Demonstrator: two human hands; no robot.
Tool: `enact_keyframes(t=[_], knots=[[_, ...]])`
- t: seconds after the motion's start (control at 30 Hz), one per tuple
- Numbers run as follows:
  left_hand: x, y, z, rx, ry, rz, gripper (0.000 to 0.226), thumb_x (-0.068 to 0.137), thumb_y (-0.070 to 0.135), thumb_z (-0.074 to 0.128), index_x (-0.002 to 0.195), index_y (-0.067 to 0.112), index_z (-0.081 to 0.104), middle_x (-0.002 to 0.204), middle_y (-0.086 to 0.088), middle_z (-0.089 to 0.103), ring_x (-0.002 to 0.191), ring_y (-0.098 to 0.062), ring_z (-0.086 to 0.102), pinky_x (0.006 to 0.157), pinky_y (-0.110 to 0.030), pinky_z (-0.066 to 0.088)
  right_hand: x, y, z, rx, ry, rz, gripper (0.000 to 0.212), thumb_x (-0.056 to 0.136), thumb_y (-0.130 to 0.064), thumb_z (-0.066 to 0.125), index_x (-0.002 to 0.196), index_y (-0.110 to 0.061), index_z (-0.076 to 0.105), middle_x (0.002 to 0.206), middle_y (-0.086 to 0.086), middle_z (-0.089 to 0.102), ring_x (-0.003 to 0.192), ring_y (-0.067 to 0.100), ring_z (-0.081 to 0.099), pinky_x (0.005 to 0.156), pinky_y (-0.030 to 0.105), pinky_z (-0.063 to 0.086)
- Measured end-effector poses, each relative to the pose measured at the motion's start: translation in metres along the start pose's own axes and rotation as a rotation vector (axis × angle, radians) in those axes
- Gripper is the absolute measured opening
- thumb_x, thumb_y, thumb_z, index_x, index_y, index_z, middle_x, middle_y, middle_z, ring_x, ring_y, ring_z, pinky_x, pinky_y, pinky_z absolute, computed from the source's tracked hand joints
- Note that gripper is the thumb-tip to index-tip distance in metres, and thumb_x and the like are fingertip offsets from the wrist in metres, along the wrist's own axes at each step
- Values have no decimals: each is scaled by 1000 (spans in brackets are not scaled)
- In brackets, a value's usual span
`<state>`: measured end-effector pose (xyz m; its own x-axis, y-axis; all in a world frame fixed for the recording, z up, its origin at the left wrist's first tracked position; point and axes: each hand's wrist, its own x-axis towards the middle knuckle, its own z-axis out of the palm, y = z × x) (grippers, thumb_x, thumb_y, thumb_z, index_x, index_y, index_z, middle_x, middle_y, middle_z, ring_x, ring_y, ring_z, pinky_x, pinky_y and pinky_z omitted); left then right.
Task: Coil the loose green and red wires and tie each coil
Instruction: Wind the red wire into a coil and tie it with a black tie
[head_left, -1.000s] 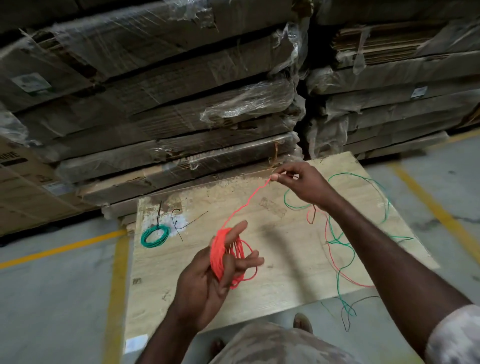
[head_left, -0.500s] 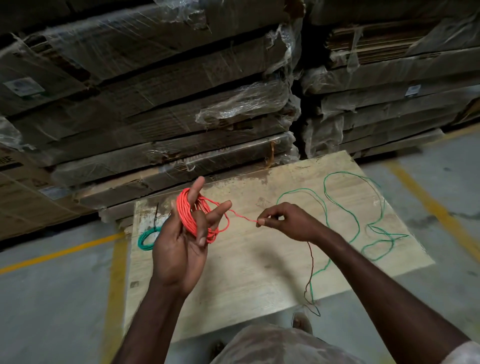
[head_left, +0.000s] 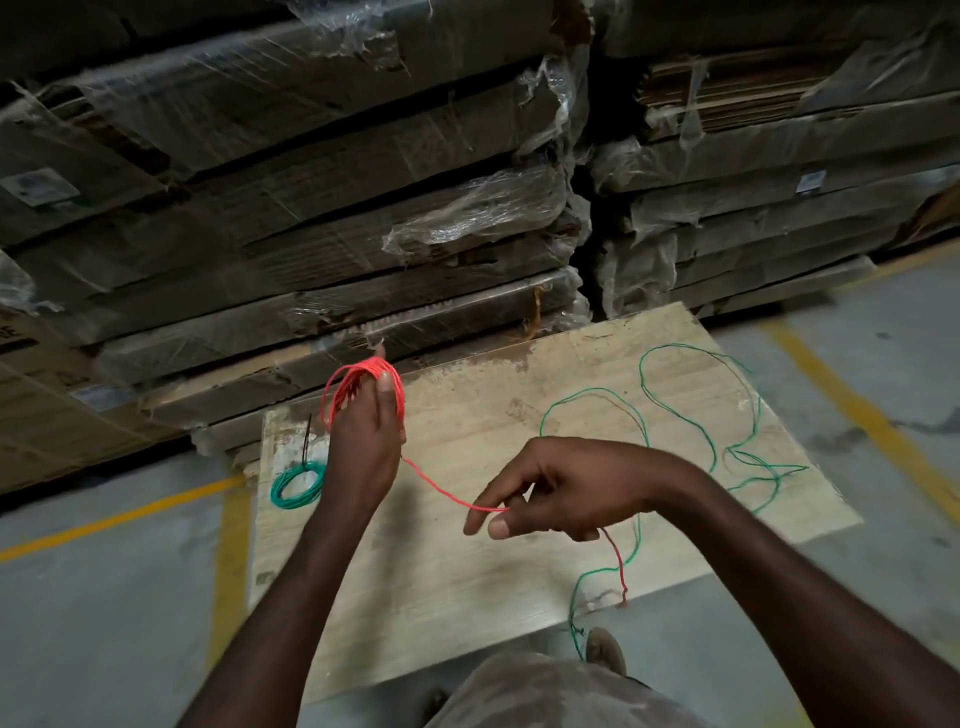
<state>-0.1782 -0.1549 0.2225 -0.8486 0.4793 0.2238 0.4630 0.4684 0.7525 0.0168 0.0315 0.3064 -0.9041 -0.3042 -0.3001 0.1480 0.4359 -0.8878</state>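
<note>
At nine o'clock on my view of the pale wooden board (head_left: 467, 561) lies a small finished coil of green wire (head_left: 295, 486), flat on the wood, with a thin black tie (head_left: 307, 439) sticking up just behind it. Just right of that, my left hand (head_left: 363, 447) is raised, its back toward me, fingers upright inside a coil of bright red wire (head_left: 358, 387) looped around them. One red strand runs from that coil toward four o'clock to my right hand (head_left: 566, 486), which pinches it between thumb and fingertips; the tail hangs below. Toward two o'clock, a long loose green wire (head_left: 675, 405) sprawls in open loops across the board, one end trailing off the near edge.
</note>
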Motion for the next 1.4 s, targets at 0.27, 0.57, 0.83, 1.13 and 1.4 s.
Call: enact_keyframes(t=[0.27, 0.57, 0.83, 1.13, 1.4], knots=[[-48, -32, 6, -72, -472, -121, 48, 116, 51, 31, 148, 35, 62, 80, 11, 74, 116, -19, 75, 97, -43, 53, -13, -8, -64, -79, 496, -158, 19, 109, -16, 64, 107, -4, 79, 56, -20, 54, 46, 0, 39, 46, 17, 33], [-99, 46, 1, -843, -663, -222, 55, 116, 42, 27, 149, 22, 65, 48, -13, 46, 116, -46, 76, 124, -48, 38, 55, 70, -69, 82, 768, -51, 20, 110, -16, 63, 106, 1, 73, 63, -16, 48, 42, -2, 40, 43, 9, 28], [-89, 61, -23, -1176, -370, -226, 57, 116, 38, 23, 155, 17, 59, 50, -22, 43, 121, -50, 71, 116, -39, 47, 75, 93, 5, 64, 524, 26, 22, 109, -23, 64, 105, -8, 80, 69, -13, 62, 52, -1, 48, 53, 12, 35], [-35, 36, -17, -1254, -70, -241, 60, 118, 42, 18, 160, 13, 48, 52, -8, 50, 126, -39, 71, 111, -39, 45, 60, 75, 44, 118, 316, 93, 21, 108, -44, 63, 106, -34, 82, 69, -9, 51, 58, 8, 44, 49, 26, 38], [6, -24, -15, -658, 38, -141, 56, 118, 53, 24, 161, 28, 50, 57, -7, 60, 119, -28, 77, 106, -43, 49, 35, 56, 42, 165, 184, 27, 22, 110, -34, 63, 126, -32, 77, 66, -5, 41, 60, 8, 41, 50, 26, 37]])
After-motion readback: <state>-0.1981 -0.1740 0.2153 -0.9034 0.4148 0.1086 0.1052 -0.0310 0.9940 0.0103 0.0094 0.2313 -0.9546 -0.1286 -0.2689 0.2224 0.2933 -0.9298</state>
